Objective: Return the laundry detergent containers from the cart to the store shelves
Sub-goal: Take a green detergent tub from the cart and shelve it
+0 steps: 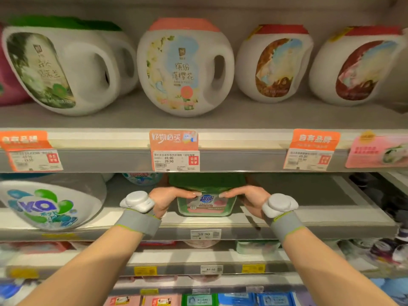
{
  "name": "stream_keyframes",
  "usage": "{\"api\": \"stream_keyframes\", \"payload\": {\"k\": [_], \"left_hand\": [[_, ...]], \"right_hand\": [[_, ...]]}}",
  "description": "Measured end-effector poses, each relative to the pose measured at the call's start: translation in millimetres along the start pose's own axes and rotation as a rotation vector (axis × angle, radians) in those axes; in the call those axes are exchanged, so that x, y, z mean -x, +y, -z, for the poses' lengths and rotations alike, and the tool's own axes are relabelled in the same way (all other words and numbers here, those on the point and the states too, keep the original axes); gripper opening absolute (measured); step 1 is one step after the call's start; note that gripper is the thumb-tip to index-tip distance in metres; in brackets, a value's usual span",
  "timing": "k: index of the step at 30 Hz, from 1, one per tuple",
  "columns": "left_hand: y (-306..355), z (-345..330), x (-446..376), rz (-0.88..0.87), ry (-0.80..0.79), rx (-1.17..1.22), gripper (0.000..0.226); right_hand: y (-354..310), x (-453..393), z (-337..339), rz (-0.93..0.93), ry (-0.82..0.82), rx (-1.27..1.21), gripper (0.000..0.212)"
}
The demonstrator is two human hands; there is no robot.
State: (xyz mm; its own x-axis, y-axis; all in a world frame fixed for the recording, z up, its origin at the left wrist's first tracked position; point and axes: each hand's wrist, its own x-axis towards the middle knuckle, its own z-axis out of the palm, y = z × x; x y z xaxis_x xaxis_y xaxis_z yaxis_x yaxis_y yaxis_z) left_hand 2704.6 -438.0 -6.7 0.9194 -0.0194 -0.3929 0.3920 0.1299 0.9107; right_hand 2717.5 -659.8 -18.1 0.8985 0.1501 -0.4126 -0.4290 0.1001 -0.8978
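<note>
Green tub [206, 202] of detergent, long axis left to right, label side facing out toward the camera, lid [206, 181] up. On the middle shelf [309, 217], set back a little from its front edge, just under the upper shelf's price rail. Clear green walls, darker green lid, pink and white label with blue logo reading 超能 (smaller print too blurred to read). Left hand [167, 200] gripping the tub's left end, right hand [249, 200] gripping the right end, thumbs laid along the front top edge, fingers hidden behind. Grey bands with white pucks on both wrists. Price tag [205, 234] below reading 59.90. Upper shelf: white jug [184, 67] with pink cap, label 缤纷落樱花, tag [176, 161] beneath showing 49.90 and 39.90. At left of the tub, white jug marked KO [47, 205].
</note>
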Motion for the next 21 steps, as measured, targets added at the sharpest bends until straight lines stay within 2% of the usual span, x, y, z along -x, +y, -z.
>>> {"api": "stream_keyframes", "payload": {"k": [3, 7, 9, 13, 16, 18, 21], "left_hand": [[-3, 2, -2, 0.035, -0.022, 0.027, 0.059], [-3, 1, -6, 0.019, -0.029, 0.018, 0.039], [-3, 0, -10, 0.005, -0.017, 0.011, 0.038], [-9, 5, -16, 0.027, 0.009, -0.036, 0.059], [-10, 9, -21, 0.065, -0.001, -0.095, 0.077], [-11, 14, -26, 0.103, -0.029, -0.194, 0.087], [-12, 22, -28, 0.089, 0.02, -0.383, 0.092]], "right_hand": [[4, -1, 0, 0.009, -0.032, 0.02, 0.023], [4, -5, -1, 0.006, -0.026, -0.005, 0.038], [3, -6, -2, -0.001, -0.019, 0.019, 0.044], [1, 3, -2, -0.022, 0.093, 0.137, 0.047], [3, 8, -4, -0.006, 0.11, 0.241, 0.047], [5, 9, -6, 0.014, 0.127, 0.243, 0.045], [3, 14, -10, 0.064, 0.152, 0.3, 0.05]]}}
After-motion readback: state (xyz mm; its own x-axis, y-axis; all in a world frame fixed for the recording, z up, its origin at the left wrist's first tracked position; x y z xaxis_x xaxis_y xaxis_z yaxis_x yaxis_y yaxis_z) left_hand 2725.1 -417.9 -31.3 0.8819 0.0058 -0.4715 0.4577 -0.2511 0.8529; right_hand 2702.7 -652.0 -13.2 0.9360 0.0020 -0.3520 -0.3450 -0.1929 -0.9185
